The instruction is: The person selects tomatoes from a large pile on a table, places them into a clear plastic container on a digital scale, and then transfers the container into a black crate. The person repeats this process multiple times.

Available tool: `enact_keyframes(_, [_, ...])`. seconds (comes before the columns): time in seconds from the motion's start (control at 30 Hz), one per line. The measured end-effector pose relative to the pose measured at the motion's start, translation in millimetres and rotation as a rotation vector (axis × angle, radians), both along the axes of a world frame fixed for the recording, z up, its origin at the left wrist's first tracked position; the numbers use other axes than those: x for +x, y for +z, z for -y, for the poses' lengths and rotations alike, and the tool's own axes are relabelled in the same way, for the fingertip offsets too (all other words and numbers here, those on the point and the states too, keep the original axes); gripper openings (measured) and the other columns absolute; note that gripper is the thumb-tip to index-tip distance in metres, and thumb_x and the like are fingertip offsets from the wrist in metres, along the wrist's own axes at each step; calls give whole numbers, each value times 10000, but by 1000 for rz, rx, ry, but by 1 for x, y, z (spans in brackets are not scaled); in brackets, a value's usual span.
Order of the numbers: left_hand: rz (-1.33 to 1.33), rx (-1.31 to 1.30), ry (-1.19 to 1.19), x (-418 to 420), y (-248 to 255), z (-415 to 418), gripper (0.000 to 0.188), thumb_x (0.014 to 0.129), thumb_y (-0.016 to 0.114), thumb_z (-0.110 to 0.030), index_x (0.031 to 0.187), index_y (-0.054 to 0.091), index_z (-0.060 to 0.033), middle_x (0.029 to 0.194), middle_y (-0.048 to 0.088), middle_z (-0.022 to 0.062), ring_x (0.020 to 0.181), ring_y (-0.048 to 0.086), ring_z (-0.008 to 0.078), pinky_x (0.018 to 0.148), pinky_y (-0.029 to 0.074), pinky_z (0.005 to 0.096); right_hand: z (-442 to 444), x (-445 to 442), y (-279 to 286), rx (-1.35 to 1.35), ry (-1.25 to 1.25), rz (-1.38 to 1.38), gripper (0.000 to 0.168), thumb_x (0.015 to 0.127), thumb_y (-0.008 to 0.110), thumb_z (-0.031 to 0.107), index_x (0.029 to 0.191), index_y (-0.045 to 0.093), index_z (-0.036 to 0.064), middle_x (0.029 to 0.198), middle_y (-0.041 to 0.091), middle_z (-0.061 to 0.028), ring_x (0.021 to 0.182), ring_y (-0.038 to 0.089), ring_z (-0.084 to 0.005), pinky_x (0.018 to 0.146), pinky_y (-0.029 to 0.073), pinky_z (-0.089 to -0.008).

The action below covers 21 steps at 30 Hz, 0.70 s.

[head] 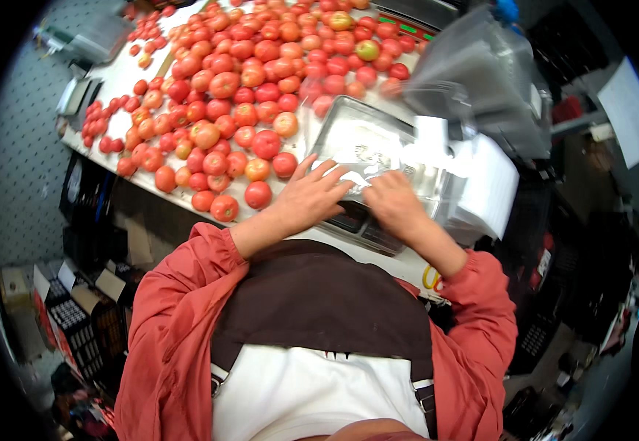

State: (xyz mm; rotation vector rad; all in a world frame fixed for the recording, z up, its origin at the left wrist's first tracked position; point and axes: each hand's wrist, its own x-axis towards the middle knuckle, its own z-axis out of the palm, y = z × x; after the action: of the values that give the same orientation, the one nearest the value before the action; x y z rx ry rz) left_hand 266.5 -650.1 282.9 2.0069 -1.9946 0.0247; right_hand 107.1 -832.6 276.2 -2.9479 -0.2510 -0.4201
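Note:
A metal weighing scale pan (352,116) lies on the table before me, with clear plastic film or a bag (352,171) across its near part. My left hand (311,193), fingers spread, touches the plastic at the pan's left near edge. My right hand (394,201) is blurred beside it, its fingers curled at the plastic; whether they pinch it is not plain. Below the pan the scale's dark front panel (347,218) shows between my hands. Many loose tomatoes (223,85) cover the table to the left and beyond the pan.
A stack of clear plastic bags (468,77) stands at the back right. White foam or paper sheets (487,182) and a white roll (431,132) sit right of the pan. Yellow-handled scissors (428,277) lie near the table's front edge. Open cartons (77,308) stand at lower left.

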Motion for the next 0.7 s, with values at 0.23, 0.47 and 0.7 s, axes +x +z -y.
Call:
enact_keyframes(0.23, [-9,42,-18,21,-68,-4,155,821,628,-103,965,644,-158,951,609,-6,1087,571,256,1085,344,565,17,-60,7,487,-546,343,128,883,683,130,952,632,36,918,631,-132,853,628,-304,830,505,-406])
enact_keyframes(0.47, [-11,43,-144,38,-80,10,124,810,631,-109,921,645,-161,916,598,-2,1100,572,249,1105,342,554,166,-168,-76,-82,-1049,134,207,883,655,102,1058,645,-7,1053,653,-173,995,604,-361,876,485,-456])
enact_keyframes(0.7, [-693,-378,386,78,-98,3,315,884,665,-215,1134,588,-40,1137,596,176,1069,565,383,927,438,458,188,-176,-95,42,-967,39,81,862,647,63,840,607,-4,897,602,-190,895,573,-398,822,466,-462])
